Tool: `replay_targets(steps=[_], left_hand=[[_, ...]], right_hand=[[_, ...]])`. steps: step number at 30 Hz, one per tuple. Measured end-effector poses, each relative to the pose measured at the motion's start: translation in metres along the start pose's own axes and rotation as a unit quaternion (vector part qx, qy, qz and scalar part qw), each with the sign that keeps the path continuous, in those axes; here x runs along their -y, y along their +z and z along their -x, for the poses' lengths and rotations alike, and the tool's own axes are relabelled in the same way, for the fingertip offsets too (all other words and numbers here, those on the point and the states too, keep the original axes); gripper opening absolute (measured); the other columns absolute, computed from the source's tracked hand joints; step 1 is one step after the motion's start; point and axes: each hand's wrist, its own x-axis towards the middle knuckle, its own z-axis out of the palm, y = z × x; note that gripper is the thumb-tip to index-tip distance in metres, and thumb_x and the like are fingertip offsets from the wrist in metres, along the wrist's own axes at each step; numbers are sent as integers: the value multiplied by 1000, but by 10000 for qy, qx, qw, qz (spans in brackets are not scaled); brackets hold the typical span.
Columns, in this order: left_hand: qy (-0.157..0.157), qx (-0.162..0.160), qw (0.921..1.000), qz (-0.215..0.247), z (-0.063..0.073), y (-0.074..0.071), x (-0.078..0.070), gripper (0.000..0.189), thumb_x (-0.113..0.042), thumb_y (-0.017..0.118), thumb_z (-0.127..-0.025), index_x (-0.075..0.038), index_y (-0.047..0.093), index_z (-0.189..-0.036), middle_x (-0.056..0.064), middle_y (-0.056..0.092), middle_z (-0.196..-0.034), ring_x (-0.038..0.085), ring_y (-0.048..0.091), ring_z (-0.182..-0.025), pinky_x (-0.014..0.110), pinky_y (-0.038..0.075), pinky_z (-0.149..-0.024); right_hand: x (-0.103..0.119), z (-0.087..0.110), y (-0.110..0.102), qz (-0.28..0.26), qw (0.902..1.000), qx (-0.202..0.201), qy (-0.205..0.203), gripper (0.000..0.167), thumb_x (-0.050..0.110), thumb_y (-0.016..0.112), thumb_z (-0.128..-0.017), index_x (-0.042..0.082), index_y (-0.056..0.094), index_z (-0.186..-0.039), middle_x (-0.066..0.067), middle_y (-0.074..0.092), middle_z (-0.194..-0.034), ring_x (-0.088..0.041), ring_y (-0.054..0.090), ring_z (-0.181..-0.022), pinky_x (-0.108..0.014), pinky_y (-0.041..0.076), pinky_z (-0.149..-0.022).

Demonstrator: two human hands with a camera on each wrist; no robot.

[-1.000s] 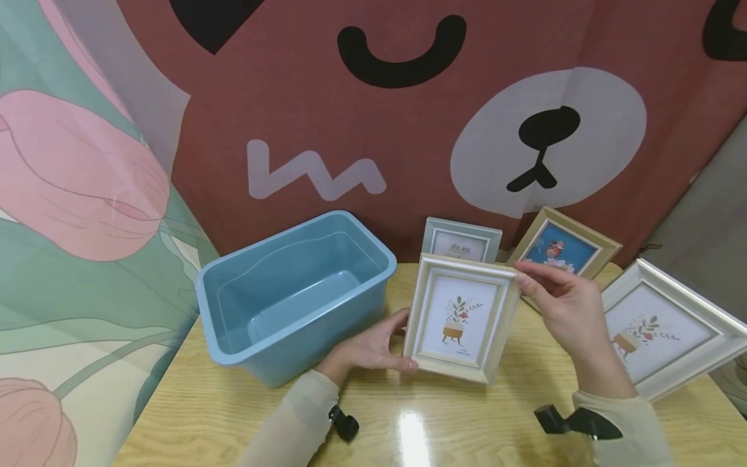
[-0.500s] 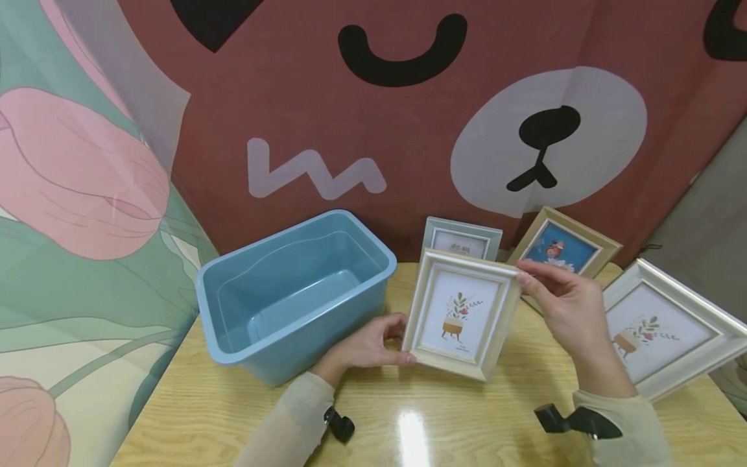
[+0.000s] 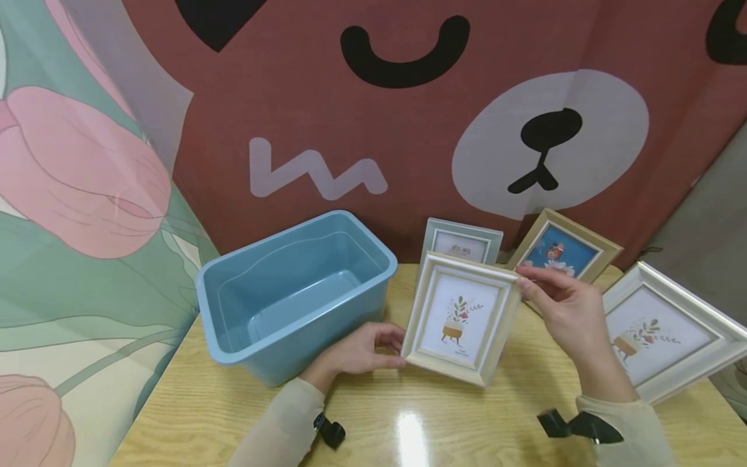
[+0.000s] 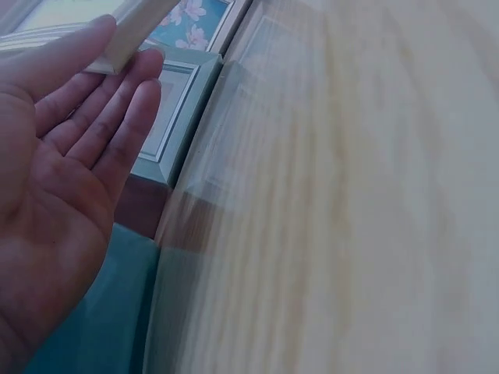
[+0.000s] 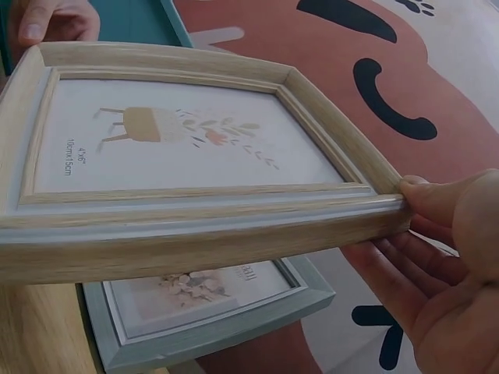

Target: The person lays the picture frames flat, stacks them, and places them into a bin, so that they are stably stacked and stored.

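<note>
A cream wooden picture frame (image 3: 458,318) with a potted-plant print is held above the table, tilted, facing the head camera. My right hand (image 3: 563,318) pinches its upper right corner; in the right wrist view the thumb (image 5: 429,195) lies on the front edge with fingers behind. Beside the lower left corner is my left hand (image 3: 364,350), fingers loosely extended and thumb tip right at the edge. The left wrist view has that hand (image 4: 70,164) palm-up under the frame's corner (image 4: 129,39), its thumb overlapping it.
A blue plastic bin (image 3: 292,337) stands left on the wooden table (image 3: 362,428). Behind the held frame is a grey-green frame (image 3: 495,243); right of it stand a gold frame (image 3: 604,250) with a blue picture and a silver-white frame (image 3: 694,305). A printed curtain (image 3: 408,130) hangs behind.
My left hand has slid left and slightly down, its thumb coming off the frame's front to its edge. My right hand keeps its pinch, and the frame shifts only slightly.
</note>
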Motion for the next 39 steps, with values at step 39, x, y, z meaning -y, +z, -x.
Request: replay_targets(steps=[39], left_hand=[[-416,-2023,9763,643,12,13,-6,37,4,66,-103,19,58,-136,38,68,-125,35,74,-113,20,61,-95]], right_hand=[[-31,21,-16,-996,9924,716,-14,25,-3,69,-102,-12,73,-125,24,76,-126,8,72,-110,-15,62,-86]])
